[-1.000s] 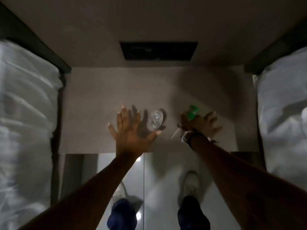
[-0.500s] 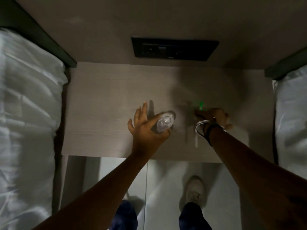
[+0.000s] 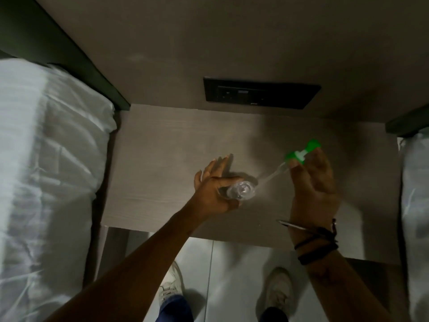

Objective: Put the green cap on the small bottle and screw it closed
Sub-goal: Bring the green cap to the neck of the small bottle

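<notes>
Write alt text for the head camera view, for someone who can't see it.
A left hand grips a small clear plastic bottle over a grey wooden bedside table, while the right hand holds a green pump cap with its clear dip tube angled toward the bottle.

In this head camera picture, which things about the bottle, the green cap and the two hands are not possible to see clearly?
- Small bottle, head view: the left hand covers its body, so any liquid inside is unreadable.
- Bottle neck threads: too small and dim.
- Green cap: motion-blurred, and fingers of the right hand cover its lower edge.
- Clear tube under the cap: faint; whether its tip touches the bottle is unclear.
- Dark wall panel: markings too small to read.
</notes>
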